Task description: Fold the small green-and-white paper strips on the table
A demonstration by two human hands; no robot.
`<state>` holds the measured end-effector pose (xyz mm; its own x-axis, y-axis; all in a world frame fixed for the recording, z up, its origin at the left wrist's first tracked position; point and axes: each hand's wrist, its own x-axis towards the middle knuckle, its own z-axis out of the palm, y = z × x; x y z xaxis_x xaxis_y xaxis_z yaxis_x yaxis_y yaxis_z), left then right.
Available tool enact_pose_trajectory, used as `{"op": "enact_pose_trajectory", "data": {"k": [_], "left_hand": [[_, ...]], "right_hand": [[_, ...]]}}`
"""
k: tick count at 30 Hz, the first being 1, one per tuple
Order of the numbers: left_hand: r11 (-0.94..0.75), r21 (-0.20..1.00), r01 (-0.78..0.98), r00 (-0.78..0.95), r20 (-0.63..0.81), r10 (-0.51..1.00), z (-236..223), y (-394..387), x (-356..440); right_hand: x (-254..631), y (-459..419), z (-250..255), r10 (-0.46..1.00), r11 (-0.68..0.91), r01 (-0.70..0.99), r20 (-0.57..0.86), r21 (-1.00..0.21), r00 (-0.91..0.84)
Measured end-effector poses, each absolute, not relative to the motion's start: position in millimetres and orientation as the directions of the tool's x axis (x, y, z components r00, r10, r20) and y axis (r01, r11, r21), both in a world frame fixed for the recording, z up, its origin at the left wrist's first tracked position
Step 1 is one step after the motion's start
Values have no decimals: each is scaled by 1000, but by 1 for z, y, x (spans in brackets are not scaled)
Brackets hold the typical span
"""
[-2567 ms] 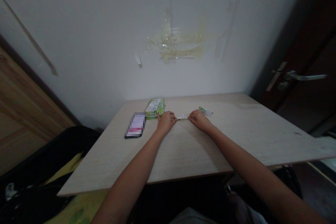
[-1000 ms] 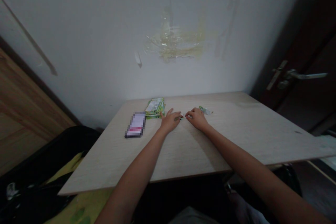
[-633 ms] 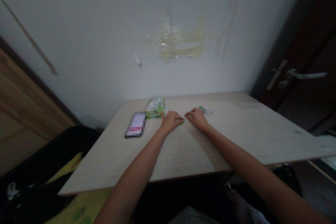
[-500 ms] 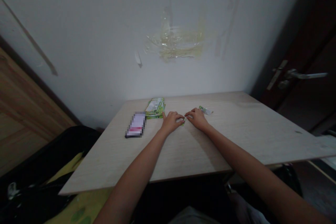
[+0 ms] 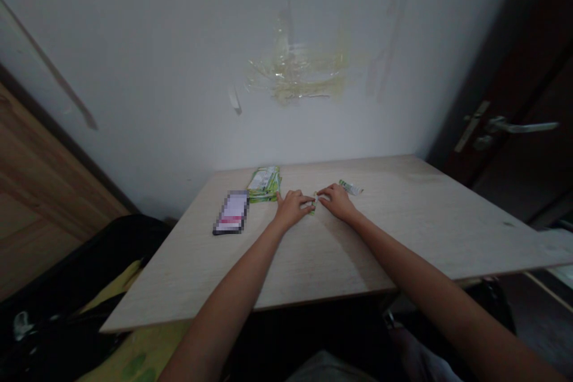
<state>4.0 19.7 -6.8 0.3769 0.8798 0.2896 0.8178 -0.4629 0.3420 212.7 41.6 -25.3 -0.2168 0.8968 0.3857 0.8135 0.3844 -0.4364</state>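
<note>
A narrow green-and-white packet point(image 5: 314, 205), folded or rolled into a strip, lies on the table between my two hands. My left hand point(image 5: 293, 208) has its thumb and fingers closed on the strip's left side and hides part of it. At the strip's upper right, the fingertips of my right hand point(image 5: 335, 200) are pinched against it. Another narrow green-and-white packet point(image 5: 351, 187) rests just beyond my right hand. Close behind my left hand is a stack of flat green-and-white packets point(image 5: 265, 184).
Left of the stack, a phone point(image 5: 231, 212) with a blurred screen lies on the pale wooden table point(image 5: 403, 227). The wall point(image 5: 179, 71) with old tape rises behind the table. A dark door with a metal handle point(image 5: 523, 127) is at the right; a black bag point(image 5: 58, 334) is at lower left.
My right fingertips have shifted slightly right and a bit more of the strip shows between the hands. My left hand, the phone and the stack stay in place.
</note>
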Motion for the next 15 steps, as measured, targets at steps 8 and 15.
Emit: {"op": "enact_pose_trajectory", "data": {"k": [8, 15], "left_hand": [[-438, 357, 825, 370, 244, 896, -7, 23, 3], [-420, 362, 832, 364, 216, 906, -5, 24, 4]], "right_hand": [[214, 39, -22, 895, 394, 813, 380, -428, -233], [212, 34, -19, 897, 378, 835, 381, -400, -223]]}}
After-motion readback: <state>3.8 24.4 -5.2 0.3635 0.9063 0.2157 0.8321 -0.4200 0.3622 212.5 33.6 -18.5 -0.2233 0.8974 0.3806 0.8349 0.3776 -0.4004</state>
